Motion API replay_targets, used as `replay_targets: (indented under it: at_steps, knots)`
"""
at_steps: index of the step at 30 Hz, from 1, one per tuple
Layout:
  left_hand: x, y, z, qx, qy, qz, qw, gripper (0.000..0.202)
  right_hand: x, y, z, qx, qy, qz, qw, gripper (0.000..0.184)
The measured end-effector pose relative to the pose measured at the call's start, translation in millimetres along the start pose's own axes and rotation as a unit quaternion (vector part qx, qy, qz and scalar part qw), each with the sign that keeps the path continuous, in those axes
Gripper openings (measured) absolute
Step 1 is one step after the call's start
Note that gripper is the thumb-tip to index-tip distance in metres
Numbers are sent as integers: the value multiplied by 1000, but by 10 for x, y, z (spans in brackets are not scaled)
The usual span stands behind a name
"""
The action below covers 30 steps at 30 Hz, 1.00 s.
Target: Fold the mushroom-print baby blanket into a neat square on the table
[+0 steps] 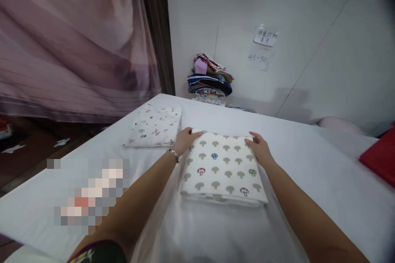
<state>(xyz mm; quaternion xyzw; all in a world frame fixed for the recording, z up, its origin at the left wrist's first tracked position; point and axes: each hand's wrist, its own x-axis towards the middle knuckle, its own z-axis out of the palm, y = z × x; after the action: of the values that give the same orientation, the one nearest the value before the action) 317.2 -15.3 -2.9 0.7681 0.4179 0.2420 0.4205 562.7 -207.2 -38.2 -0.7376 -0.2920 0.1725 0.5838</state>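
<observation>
A folded white cloth with a mushroom print [222,170] lies on the white sheet in front of me. My left hand [187,139] grips its far left corner, fingers curled over the edge. My right hand [259,148] holds the far right corner the same way. A silver bracelet sits on my left wrist. A second folded white cloth with small scattered motifs [154,127] lies just left of my left hand, flat and apart from the first.
The white-covered surface [308,181] stretches wide, its left edge dropping to a dark floor. A stack of colourful folded fabrics [210,80] stands against the back wall under paper notes. A red object [381,158] lies at the right edge. A pink curtain hangs left.
</observation>
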Motion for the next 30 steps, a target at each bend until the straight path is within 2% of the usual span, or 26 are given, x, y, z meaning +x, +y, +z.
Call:
replay_targets:
  at_steps: [4,7,10,12,14,16,19,21,25,30]
  knots:
    - [244,-20,191,36,7,-28,999,42,163,107,103,-161,45,-18,986,54]
    - [285,-74,307,35,-2,-49,998,45,209,169,113,-264,23,-42,963,50]
    - [208,-126,246,5,-16,-69,997,51,153,119,18,-311,-5,-42,949,56]
    - [96,-156,130,-22,-34,-85,996,56,30,20,-44,-341,-7,-77,937,59]
    - [-68,-188,0,-48,-56,-98,992,59,-177,-91,-59,-371,-20,-159,915,59]
    - [-278,-222,-113,-71,-74,-105,989,56,-442,-164,-22,-410,-79,-235,878,56]
    - [-635,-277,-238,-102,-108,-117,982,41,-789,-159,67,-473,-213,-255,816,54]
    - [-866,-318,-299,-119,-133,-126,976,31,-899,-123,101,-490,-262,-236,797,54]
    - [-1231,-401,-367,-135,-124,-127,975,23,-925,-180,128,-467,-259,-218,817,54]
    - [-1478,-472,-296,-110,-85,-84,987,23,-1135,-479,376,-320,-227,-293,872,40]
